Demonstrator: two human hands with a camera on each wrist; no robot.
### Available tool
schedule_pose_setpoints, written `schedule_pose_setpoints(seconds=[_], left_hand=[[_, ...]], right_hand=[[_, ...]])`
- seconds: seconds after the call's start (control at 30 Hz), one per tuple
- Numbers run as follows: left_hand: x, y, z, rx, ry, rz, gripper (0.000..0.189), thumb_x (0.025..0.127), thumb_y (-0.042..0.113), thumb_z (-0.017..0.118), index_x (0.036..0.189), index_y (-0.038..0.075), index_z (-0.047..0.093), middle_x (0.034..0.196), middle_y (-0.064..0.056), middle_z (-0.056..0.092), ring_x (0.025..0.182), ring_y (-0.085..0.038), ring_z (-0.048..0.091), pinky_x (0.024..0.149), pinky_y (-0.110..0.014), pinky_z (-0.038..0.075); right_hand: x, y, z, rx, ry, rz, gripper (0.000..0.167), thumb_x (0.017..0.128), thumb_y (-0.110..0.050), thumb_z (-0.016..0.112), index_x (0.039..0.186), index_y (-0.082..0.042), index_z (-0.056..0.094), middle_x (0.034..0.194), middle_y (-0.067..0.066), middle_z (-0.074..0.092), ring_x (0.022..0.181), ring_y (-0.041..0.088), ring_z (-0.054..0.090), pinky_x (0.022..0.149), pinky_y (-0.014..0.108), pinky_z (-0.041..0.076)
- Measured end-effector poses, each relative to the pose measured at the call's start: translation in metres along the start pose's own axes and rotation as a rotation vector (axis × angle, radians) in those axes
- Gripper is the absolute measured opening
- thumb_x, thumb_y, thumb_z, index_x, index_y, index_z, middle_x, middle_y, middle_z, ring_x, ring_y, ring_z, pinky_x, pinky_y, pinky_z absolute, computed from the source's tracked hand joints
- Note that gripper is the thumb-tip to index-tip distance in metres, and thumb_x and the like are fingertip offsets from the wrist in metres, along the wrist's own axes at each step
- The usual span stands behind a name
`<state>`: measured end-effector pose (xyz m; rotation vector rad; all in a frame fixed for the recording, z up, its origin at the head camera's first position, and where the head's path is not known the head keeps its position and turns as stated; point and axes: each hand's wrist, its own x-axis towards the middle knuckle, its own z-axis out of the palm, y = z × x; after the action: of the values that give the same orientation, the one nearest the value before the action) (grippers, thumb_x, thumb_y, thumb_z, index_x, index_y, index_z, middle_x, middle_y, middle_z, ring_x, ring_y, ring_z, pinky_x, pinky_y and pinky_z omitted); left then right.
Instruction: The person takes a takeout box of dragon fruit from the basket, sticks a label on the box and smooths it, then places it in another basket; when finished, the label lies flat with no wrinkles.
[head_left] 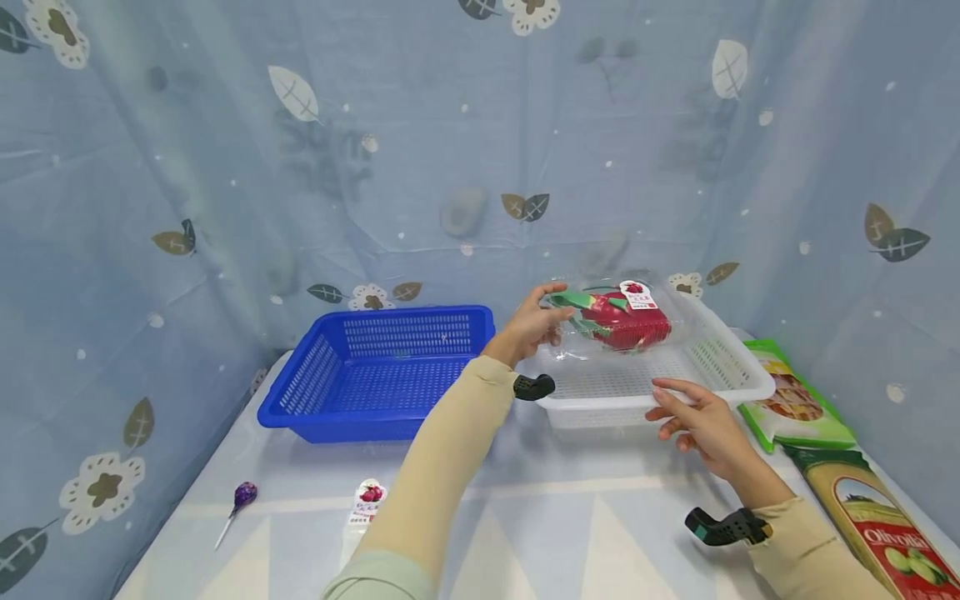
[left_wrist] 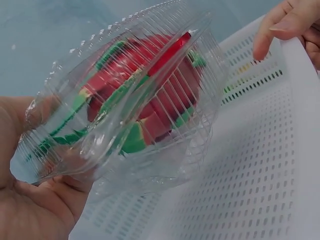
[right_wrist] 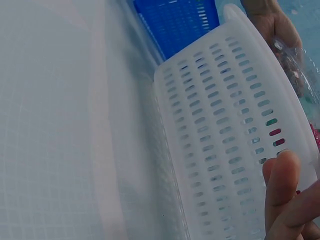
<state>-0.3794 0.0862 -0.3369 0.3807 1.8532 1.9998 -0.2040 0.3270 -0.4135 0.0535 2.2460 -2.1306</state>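
Observation:
My left hand (head_left: pixel 528 329) grips one end of a clear plastic clamshell box (left_wrist: pixel 200 142). A red and green dragon fruit (head_left: pixel 626 321) shows through its plastic, and a printed label (head_left: pixel 637 295) sits on top. The box is above the white perforated basket (head_left: pixel 622 383), tilted in the left wrist view. At that basket's front rim is my right hand (head_left: pixel 701 421), its fingers loosely extended. One fingertip reaches over the rim in the left wrist view, while other fingers (right_wrist: pixel 282 182) stand in front of the outer wall. Whether they press on it is unclear.
A blue perforated basket (head_left: pixel 390 429) stands left of the white one. A lollipop (head_left: pixel 243 496) and a white label strip (head_left: pixel 365 508) lie near the front left. On the right lie a green bag (head_left: pixel 798 396) and an Olivoila bag (head_left: pixel 877 517). A patterned curtain surrounds the table.

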Motion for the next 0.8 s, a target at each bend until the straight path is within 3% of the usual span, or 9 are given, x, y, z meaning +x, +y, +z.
schedule_pose_setpoints(seconds=[0.13, 0.33, 0.7, 0.8], left_hand=[[0.002, -0.004, 0.001, -0.003, -0.012, 0.007, 0.054, 0.095, 0.007, 0.063, 0.144, 0.017, 0.043, 0.097, -0.003, 0.055, 0.047, -0.011, 0.039, 0.046, -0.024, 0.040], [0.005, -0.010, 0.004, 0.031, -0.043, -0.028, 0.048, 0.096, 0.008, 0.062, 0.139, 0.021, 0.046, 0.097, -0.003, 0.055, 0.045, -0.012, 0.041, 0.046, -0.025, 0.041], [0.010, -0.023, 0.019, 0.104, -0.070, -0.094, 0.046, 0.096, 0.012, 0.063, 0.139, 0.023, 0.048, 0.103, -0.003, 0.056, 0.046, -0.012, 0.039, 0.047, -0.026, 0.043], [0.011, -0.026, 0.020, 0.108, -0.061, -0.105, 0.048, 0.096, 0.011, 0.063, 0.140, 0.022, 0.047, 0.101, -0.002, 0.056, 0.045, -0.012, 0.038, 0.047, -0.026, 0.043]], right_hand=[[0.005, -0.001, 0.002, -0.001, -0.005, -0.018, 0.025, 0.099, -0.030, 0.059, 0.124, -0.031, 0.060, 0.083, -0.005, 0.076, 0.058, 0.008, 0.065, 0.045, 0.020, 0.048], [0.006, -0.002, 0.005, -0.011, 0.007, -0.002, 0.036, 0.099, -0.033, 0.060, 0.132, -0.020, 0.055, 0.083, -0.006, 0.076, 0.058, 0.009, 0.065, 0.045, 0.021, 0.048], [-0.001, 0.002, 0.002, 0.007, 0.011, -0.004, 0.022, 0.100, -0.030, 0.058, 0.122, -0.033, 0.061, 0.084, -0.005, 0.076, 0.057, 0.009, 0.065, 0.045, 0.021, 0.048], [0.001, 0.003, 0.003, 0.018, 0.009, -0.001, 0.023, 0.100, -0.029, 0.057, 0.123, -0.031, 0.060, 0.084, -0.005, 0.076, 0.057, 0.009, 0.065, 0.044, 0.021, 0.048]])
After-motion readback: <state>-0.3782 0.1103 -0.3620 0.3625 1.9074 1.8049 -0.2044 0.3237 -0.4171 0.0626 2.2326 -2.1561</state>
